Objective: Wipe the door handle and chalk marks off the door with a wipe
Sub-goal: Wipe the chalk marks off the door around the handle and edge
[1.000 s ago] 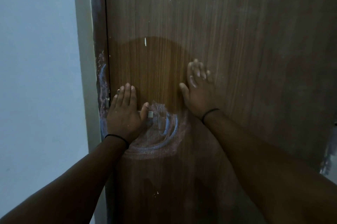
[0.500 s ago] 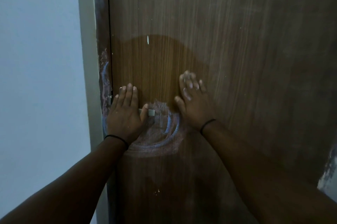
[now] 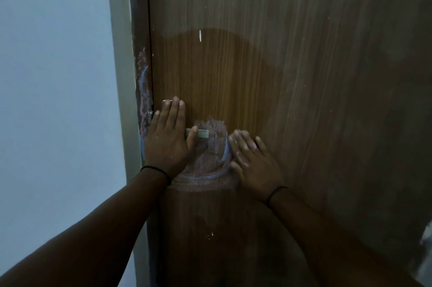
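Right hand [image 3: 253, 160] has slid down the wooden door [image 3: 304, 76], flat beside the chalk marks [image 3: 210, 146]; left hand [image 3: 167, 139] lies flat, fingers straight, over the metal door handle [image 3: 203, 133]. No wipe visible.

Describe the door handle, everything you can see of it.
The door handle is a silvery, metal-looking flat bar lying level on the brown wooden door, near its left edge. Only its squared right end shows; the left hand lies flat over the rest, thumb across the bar. Smeared chalk marks surround it.

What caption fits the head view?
Left hand covers door handle; right hand flat beside chalk marks.
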Motion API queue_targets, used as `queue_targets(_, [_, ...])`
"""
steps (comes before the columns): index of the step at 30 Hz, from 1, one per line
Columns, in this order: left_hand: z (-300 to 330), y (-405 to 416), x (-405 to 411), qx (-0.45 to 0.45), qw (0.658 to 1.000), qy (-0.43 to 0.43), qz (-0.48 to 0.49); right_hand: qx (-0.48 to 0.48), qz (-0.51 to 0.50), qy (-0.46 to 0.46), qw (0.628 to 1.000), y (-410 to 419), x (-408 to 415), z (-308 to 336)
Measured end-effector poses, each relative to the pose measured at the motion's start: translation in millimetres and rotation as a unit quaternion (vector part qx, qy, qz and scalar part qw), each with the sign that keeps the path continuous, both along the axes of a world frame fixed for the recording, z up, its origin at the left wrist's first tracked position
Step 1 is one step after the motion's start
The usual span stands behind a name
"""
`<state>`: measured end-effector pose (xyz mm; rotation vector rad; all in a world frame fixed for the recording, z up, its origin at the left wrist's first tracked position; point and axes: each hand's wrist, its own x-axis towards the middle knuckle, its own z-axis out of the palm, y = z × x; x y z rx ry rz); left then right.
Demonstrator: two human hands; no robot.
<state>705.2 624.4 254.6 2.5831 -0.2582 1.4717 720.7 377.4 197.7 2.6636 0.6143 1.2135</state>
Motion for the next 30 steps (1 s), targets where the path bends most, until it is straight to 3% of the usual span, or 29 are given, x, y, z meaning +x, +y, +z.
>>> queue_targets(5, [-17.7,-3.3,-7.8,0.006,1.000,-0.002,-0.005,0.092,-0.021,-0.037,0.995,-21.4,-1.8,28.0])
queue_targets(7, [-33.4,-7.1,-13.0,-0.001,1.000,-0.004,-0.010,0.124,0.023,-0.036,0.991,0.7,-0.9,42.8])
queue_targets(11, [-47.2,-10.3,-20.0,0.002,1.000,-0.007,-0.012,0.009,0.181,-0.043,0.982,-2.3,-6.7,24.4])
queue_targets(14, [-54.9,-5.1,-24.7,0.015,0.999,-0.010,-0.028,0.136,0.177,-0.016,0.975,-14.6,-6.3,31.8])
queue_targets(17, [-78.1,0.0,-31.3,0.029,0.998,-0.004,-0.049,0.238,0.183,-0.069,0.951,4.5,-2.4,66.6])
queue_targets(20, [-99.6,-3.2,-36.2,0.053,0.997,0.009,-0.060,0.168,0.167,-0.152,0.959,38.2,1.2,96.1])
queue_targets(26, [-96.1,-4.7,-31.3,0.031,0.997,0.050,-0.052,0.113,0.178,-0.024,0.977,54.9,-1.5,52.3])
queue_targets(30, [-84.6,4.9,-26.9,0.028,0.997,0.067,-0.040,0.155,0.176,-0.071,0.969,36.0,-1.4,65.4])
